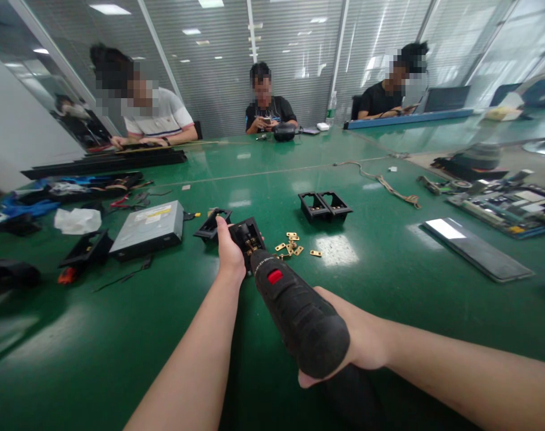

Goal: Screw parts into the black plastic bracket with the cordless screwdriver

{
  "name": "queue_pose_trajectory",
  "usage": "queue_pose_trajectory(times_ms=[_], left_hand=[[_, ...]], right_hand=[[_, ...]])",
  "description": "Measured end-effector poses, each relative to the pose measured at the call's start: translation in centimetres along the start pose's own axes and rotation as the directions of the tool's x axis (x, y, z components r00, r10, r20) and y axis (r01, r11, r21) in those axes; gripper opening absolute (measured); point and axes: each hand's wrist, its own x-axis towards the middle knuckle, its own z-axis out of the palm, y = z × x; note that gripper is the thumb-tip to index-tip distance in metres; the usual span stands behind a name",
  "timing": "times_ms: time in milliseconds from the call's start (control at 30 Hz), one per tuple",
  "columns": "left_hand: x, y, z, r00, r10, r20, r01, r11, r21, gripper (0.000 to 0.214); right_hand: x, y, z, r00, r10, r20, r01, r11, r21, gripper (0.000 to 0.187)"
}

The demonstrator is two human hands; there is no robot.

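My right hand [339,323] is wrapped round a black cordless drill [299,305] with a red switch on top. The drill's nose points away from me at a black plastic frame [249,233], where brass-coloured pieces show inside. My left hand [231,251] grips this frame from its left side, thumb on top; the other fingers are mostly hidden behind it. The drill's tip is at or very near the frame, but contact is hard to make out. Several small brass plates [292,244] with holes lie just right of the frame.
Another black frame [209,226] lies left of my left hand, and a double one [325,205] sits farther right. A metal disc drive [151,227] rests at left, a dark flat panel [476,248] and circuit boards [514,203] at right. Three people sit across the green table [272,170].
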Motion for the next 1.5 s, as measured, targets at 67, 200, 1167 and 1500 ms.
queue_pose_trajectory(times_ms=[67, 200, 1167, 1500], left_hand=[[-0.01, -0.02, 0.04, 1.000, -0.015, 0.005, 0.015, 1.000, 0.004, 0.064], [-0.09, 0.01, 0.09, 1.000, -0.025, 0.008, 0.025, 1.000, 0.018, 0.067], [-0.08, 0.07, 0.06, 1.000, -0.002, -0.022, 0.002, 1.000, 0.014, 0.064], [-0.27, 0.17, 0.27, 0.999, 0.005, -0.045, -0.004, 1.000, 0.031, 0.062]], right_hand=[[-0.03, -0.12, -0.03, 1.000, 0.012, -0.007, -0.012, 1.000, 0.000, 0.042], [-0.17, -0.24, 0.00, 1.000, 0.025, 0.001, -0.025, 1.000, -0.016, 0.040], [0.12, 0.23, 0.04, 1.000, 0.008, 0.022, -0.009, 1.000, 0.015, 0.038], [0.15, -0.10, 0.00, 0.999, 0.026, 0.046, -0.028, 0.999, 0.045, 0.037]])
